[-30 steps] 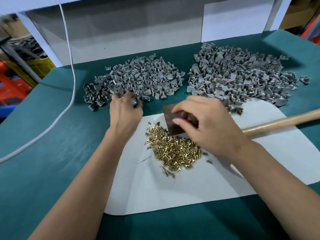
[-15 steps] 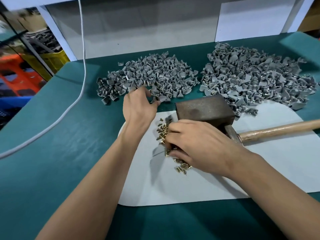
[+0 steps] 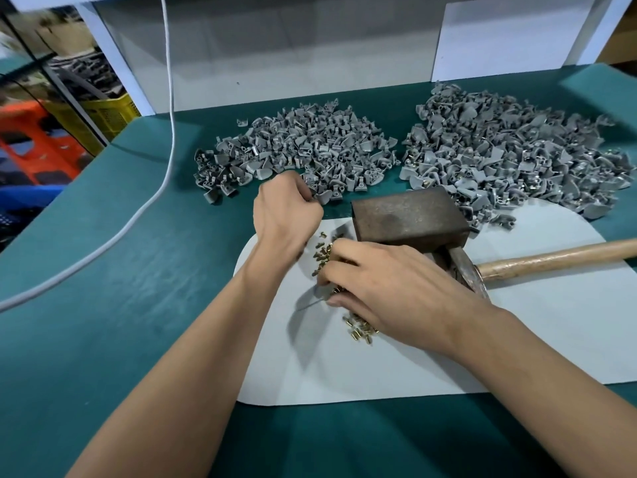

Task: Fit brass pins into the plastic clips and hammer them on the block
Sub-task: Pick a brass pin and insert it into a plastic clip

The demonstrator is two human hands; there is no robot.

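Note:
Two heaps of grey plastic clips lie at the back, a left heap (image 3: 303, 150) and a right heap (image 3: 510, 153). My left hand (image 3: 286, 215) sits at the near edge of the left heap, fingers curled into a fist around a clip that is mostly hidden. Loose brass pins (image 3: 358, 331) lie on the white sheet (image 3: 517, 339). My right hand (image 3: 389, 288) covers most of them, with its fingers and thumb curled down into the pile. The rusty brown metal block (image 3: 406, 215) stands just behind my right hand. A hammer (image 3: 558, 258) with a wooden handle lies to its right.
Green cloth (image 3: 120, 305) covers the table. A white cable (image 3: 165, 160) runs across its left side. A grey and white back panel (image 3: 310, 56) closes the far edge. Coloured crates (image 3: 51, 139) stand beyond the left edge.
My right hand came off the block and dropped onto the brass pins. My left hand drew back from the left clip heap to its near edge, with its fingers closed.

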